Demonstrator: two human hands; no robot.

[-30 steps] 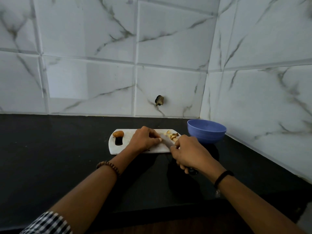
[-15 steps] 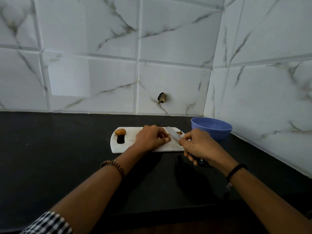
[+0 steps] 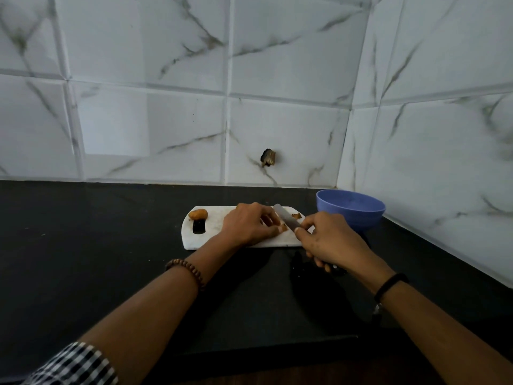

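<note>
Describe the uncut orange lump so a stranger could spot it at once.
On the black countertop, find the white cutting board beside the blue bowl. The lump lies at its left end, behind the handle slot. Unlike the chopped bits near the knife, it is whole and untouched.

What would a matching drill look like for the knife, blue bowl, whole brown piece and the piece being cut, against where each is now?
1 knife
2 blue bowl
3 whole brown piece
4 piece being cut

A left end of the cutting board, by its slot
B held in the right hand
C under fingertips of the left hand
D right of the board, near the wall corner

Pairs: 1-B, 2-D, 3-A, 4-C
</note>
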